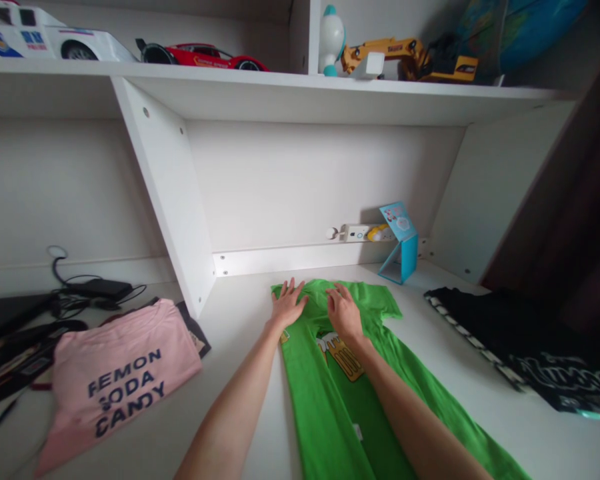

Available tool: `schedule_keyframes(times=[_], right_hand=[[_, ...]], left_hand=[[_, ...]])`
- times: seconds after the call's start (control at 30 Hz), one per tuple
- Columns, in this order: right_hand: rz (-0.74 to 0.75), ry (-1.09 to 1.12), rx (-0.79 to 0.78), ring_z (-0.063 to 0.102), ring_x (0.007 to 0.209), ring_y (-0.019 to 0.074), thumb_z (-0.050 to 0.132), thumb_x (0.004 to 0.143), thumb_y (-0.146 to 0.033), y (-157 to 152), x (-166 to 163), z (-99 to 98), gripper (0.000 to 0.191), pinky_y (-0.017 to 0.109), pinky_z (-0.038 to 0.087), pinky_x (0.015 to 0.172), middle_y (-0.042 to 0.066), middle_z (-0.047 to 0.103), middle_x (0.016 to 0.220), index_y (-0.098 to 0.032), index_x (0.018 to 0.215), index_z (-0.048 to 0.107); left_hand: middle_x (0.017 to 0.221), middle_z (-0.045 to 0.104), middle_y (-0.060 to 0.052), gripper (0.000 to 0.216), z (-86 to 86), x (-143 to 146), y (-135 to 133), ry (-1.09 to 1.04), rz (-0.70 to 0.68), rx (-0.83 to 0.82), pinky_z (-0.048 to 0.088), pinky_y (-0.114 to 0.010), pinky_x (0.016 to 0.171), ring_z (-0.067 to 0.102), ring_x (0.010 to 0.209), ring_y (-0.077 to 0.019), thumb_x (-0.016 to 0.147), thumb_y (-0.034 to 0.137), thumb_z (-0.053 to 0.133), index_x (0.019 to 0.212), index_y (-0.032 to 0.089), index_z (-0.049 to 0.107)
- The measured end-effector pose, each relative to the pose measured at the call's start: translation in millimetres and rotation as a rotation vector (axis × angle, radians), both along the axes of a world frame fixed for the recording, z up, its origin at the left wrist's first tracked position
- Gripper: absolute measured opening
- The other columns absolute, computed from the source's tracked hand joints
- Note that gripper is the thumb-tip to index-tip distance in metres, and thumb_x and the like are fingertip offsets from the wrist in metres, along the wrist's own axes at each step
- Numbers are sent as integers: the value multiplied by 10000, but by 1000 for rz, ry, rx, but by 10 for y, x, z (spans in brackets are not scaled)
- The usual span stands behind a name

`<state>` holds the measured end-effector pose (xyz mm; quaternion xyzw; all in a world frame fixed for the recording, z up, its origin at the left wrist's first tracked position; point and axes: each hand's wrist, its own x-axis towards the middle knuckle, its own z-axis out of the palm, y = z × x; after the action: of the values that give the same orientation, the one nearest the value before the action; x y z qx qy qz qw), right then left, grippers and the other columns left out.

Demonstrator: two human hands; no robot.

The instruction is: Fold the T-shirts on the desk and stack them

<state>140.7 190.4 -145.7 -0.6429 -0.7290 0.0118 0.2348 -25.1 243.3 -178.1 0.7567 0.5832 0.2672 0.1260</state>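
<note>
A green T-shirt [330, 407] with a yellow print lies flat on the white desk [235, 320], its left side folded inward. My left hand [287, 303] rests flat on the shirt's upper left edge, fingers spread. My right hand [344, 311] lies palm down on the shirt near the collar, fingers stretched out. Neither hand holds anything; both press on the cloth.
A folded pink shirt [120, 380] with dark lettering lies at the left, beside cables and a charger [95, 290]. A black patterned garment [540, 353] lies at the right. A blue card stand [403, 247] stands at the back. Toy cars [200, 57] and an excavator [410, 60] sit on the shelf above.
</note>
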Motion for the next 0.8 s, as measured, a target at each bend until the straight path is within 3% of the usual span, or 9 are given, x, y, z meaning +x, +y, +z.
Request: schedule_keyframes(times=[0.13,0.27,0.37,0.47,0.57,0.67,0.8], right_hand=[[154,-71,-111,262,1302,190,358,912,-321,-41,-75,-90,404,399,227,1048,56,362,1396,-219,1295,439],[132,-79,-205,249,1306,239,386,886,-439,-32,-70,-153,501,513,227,1014,79,332,1412,-221,1336,375],[12,-55,-229,298,1277,254,415,867,-483,29,139,-63,512,466,298,986,97,369,1384,-206,1298,423],[-240,-19,-261,425,1172,246,404,893,-450,119,567,81,471,437,373,930,130,453,1282,-155,1259,438],[-440,6,-352,503,1062,215,463,887,-400,214,1027,151,380,440,421,884,96,498,1199,-159,1180,486],[-480,50,-442,541,984,185,526,864,-355,300,1286,129,315,394,459,838,78,535,1138,-156,1108,532],[-434,187,-448,579,880,157,497,884,-334,378,1306,97,282,325,495,750,63,575,1023,-116,1053,555]], left_hand=[[1449,235,-5,549,-26,6,7,54,-46,-40,-55,-581,1033,73,1348,-311,775,594,449,1268,353,453],[1464,171,-31,698,-37,23,13,117,-31,-54,-57,-605,1018,53,1346,-332,717,674,461,1313,315,402],[1470,131,-43,803,-20,22,2,145,-45,-74,-68,-620,1005,32,1342,-351,664,714,485,1337,292,368],[1469,131,-50,869,-5,14,-9,105,-58,-87,-80,-601,1013,19,1339,-363,604,743,520,1328,283,385],[1465,147,-60,894,-9,13,-7,57,-61,-92,-80,-594,1018,21,1340,-361,569,759,537,1312,279,409],[1460,166,-72,884,-24,14,-3,51,-60,-74,-66,-621,1005,37,1336,-373,574,748,548,1306,271,417],[1453,200,-77,828,-31,-6,-16,5,-81,-56,-59,-635,998,56,1331,-384,601,706,570,1292,268,439]])
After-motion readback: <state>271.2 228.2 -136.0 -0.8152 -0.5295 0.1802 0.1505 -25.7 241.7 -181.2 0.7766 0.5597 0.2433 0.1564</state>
